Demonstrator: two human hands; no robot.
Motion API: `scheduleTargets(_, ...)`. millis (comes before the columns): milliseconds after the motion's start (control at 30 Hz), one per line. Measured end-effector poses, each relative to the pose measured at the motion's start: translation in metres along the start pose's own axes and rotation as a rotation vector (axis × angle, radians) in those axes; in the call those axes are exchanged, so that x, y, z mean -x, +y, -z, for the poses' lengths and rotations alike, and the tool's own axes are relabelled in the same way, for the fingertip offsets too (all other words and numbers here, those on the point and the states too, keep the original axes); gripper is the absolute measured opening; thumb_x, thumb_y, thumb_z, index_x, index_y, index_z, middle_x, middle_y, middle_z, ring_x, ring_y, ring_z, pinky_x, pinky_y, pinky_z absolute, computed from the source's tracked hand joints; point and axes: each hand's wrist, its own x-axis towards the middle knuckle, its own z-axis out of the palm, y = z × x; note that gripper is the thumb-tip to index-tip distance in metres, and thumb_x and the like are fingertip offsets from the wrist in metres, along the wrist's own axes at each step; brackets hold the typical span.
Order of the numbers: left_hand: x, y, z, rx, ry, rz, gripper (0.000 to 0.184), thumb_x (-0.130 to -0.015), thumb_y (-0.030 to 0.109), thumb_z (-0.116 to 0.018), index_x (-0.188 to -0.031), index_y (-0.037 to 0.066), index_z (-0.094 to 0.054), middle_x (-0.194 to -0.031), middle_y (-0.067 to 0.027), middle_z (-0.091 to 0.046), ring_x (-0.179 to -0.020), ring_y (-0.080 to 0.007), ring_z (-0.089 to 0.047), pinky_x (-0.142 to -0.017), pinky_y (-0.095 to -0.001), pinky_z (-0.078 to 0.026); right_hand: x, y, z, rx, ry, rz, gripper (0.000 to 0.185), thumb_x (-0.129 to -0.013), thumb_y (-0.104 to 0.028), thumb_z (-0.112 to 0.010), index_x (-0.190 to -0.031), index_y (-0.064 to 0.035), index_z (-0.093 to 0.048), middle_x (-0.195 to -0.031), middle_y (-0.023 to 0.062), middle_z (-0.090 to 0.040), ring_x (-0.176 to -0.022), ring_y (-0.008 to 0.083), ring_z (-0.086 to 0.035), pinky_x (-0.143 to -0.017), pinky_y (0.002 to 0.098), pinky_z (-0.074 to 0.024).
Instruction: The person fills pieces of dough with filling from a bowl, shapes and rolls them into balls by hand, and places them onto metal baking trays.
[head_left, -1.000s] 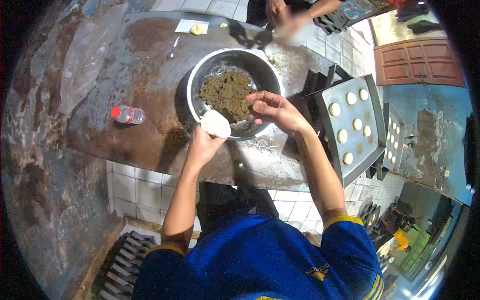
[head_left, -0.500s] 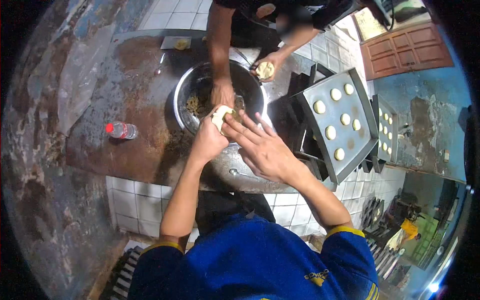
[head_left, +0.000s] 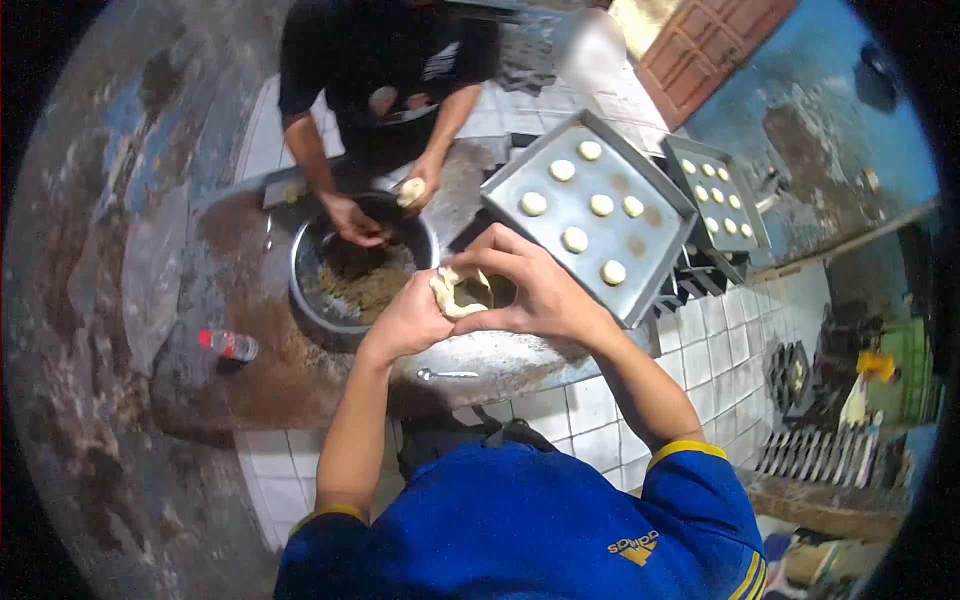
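Observation:
My left hand (head_left: pixel 408 318) is wrapped round a piece of pale, soft dough (head_left: pixel 446 292), whose torn-looking edge sticks out toward the right. My right hand (head_left: pixel 545 288) curves in a C shape, its thumb and fingertips meeting the dough's edge from the right side. Whether anything lies inside the dough is hard to make out. Just beyond my hands stands a large metal bowl (head_left: pixel 432 250) with a brown crumbly filling (head_left: pixel 350 290) in it. Across the table, a co-worker has one hand (head_left: pixel 355 222) over this bowl and a dough piece (head_left: pixel 411 191) in the other hand.
On the right, a metal tray (head_left: pixel 590 245) carries several round dough balls, with a second tray (head_left: pixel 765 235) of them behind it. A spoon (head_left: pixel 448 374) lies near the table's front edge. To the left is a red-capped bottle (head_left: pixel 229 345).
My right hand has gone from flat, outstretched fingers over the dough to a curved grip at its edge. The view has turned toward the right. The co-worker's hand has drawn back from my hands.

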Motion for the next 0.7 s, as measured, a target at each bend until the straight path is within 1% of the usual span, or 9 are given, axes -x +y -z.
scheduleTargets(167,-0.023,0.055,-0.111,-0.017,-0.166,-0.089,0.070,-0.076,0.001,-0.089,-0.137,0.007,-0.055,-0.129,-0.0031,-0.064,-0.121,-0.0147,-0.061,-0.102,-0.0315,-0.052,0.121,0.010,0.055,-0.203,0.252,-0.071,0.033,-0.086,-0.018,-0.088,-0.112,-0.0022,-0.078,-0.101,0.0105,-0.071,-0.095,0.0203,-0.072,-0.083,0.0336,-0.0592)
scheduleTargets(233,-0.026,0.054,-0.162,0.125,-0.144,-0.100,0.069,-0.077,0.002,-0.089,-0.138,0.005,-0.055,-0.123,-0.0034,-0.063,-0.112,-0.0137,-0.063,-0.093,-0.0286,-0.054,0.177,0.001,0.076,-0.176,0.395,-0.125,0.024,-0.091,-0.016,-0.083,-0.110,-0.0022,-0.078,-0.104,0.0094,-0.072,-0.099,0.0191,-0.072,-0.084,0.0339,-0.0611)
scheduleTargets(333,-0.029,0.029,-0.241,0.267,0.003,-0.033,0.056,-0.093,0.020,-0.076,-0.140,0.001,-0.054,-0.110,-0.0021,-0.064,-0.090,-0.0121,-0.062,-0.079,-0.0266,-0.049,0.250,-0.014,0.087,-0.336,0.579,-0.125,0.025,-0.096,-0.015,-0.078,-0.117,-0.0003,-0.075,-0.110,0.0096,-0.072,-0.104,0.0185,-0.072,-0.086,0.0347,-0.0612)
scheduleTargets(433,-0.030,0.022,-0.305,0.412,-0.014,0.003,0.053,-0.097,0.030,-0.070,-0.139,0.002,-0.053,-0.113,-0.0041,-0.065,-0.097,-0.0142,-0.064,-0.079,-0.0299,-0.052,0.314,-0.045,0.109,-0.635,0.588,-0.260,0.049,-0.096,-0.024,-0.079,-0.137,-0.0011,-0.063,-0.123,0.0136,-0.067,-0.105,0.0229,-0.072,-0.092,0.0361,-0.0599)
scheduleTargets(533,-0.036,0.012,-0.347,0.424,-0.037,0.092,0.049,-0.098,0.020,-0.066,-0.141,-0.001,-0.053,-0.123,-0.0104,-0.064,-0.110,-0.0184,-0.065,-0.093,-0.0305,-0.052,0.367,-0.049,0.120,0.197,0.601,-0.126,0.090,-0.077,-0.047,-0.092,-0.148,-0.0056,-0.054,-0.140,0.0184,-0.050,-0.118,0.0359,-0.063,-0.100,0.0472,-0.0545)
scheduleTargets(567,-0.039,0.010,-0.353,0.381,-0.130,0.146,0.046,-0.099,0.019,-0.066,-0.140,0.002,-0.055,-0.126,-0.0107,-0.063,-0.113,-0.0211,-0.065,-0.097,-0.0325,-0.052,0.380,-0.045,0.122,0.165,0.592,-0.120,0.090,-0.077,-0.047,-0.092,-0.148,-0.0056,-0.054,-0.140,0.0184,-0.050,-0.118,0.0359,-0.063,-0.100,0.0472,-0.0545)
scheduleTargets(633,-0.023,0.045,-0.411,0.390,0.138,0.195,0.038,-0.100,0.019,-0.064,-0.136,0.006,-0.059,-0.123,-0.0072,-0.062,-0.105,-0.0170,-0.066,-0.086,-0.0282,-0.053,0.393,-0.035,0.132,0.412,0.331,-0.072,0.083,-0.076,-0.045,-0.092,-0.142,-0.0056,-0.060,-0.134,0.0169,-0.056,-0.123,0.0368,-0.057,-0.100,0.0488,-0.0521)
scheduleTargets(667,-0.033,0.031,-0.405,-0.028,-0.005,-0.144,0.037,-0.101,0.019,-0.063,-0.136,0.008,-0.059,-0.122,-0.0060,-0.061,-0.100,-0.0139,-0.064,-0.080,-0.0255,-0.051,0.396,-0.030,0.134,0.365,0.380,-0.074,0.077,-0.076,-0.042,-0.092,-0.138,-0.0061,-0.063,-0.129,0.0161,-0.059,-0.120,0.0354,-0.059,-0.097,0.0473,-0.0529)
scheduleTargets(700,-0.037,0.034,-0.402,-0.062,-0.081,-0.116,0.035,-0.103,0.019,-0.061,-0.136,0.008,-0.059,-0.118,-0.0048,-0.061,-0.092,-0.0110,-0.062,-0.072,-0.0232,-0.049,0.399,-0.025,0.136,0.310,0.419,-0.076,0.071,-0.076,-0.040,-0.092,-0.133,-0.0065,-0.067,-0.123,0.0154,-0.062,-0.117,0.0340,-0.061,-0.095,0.0457,-0.0537)
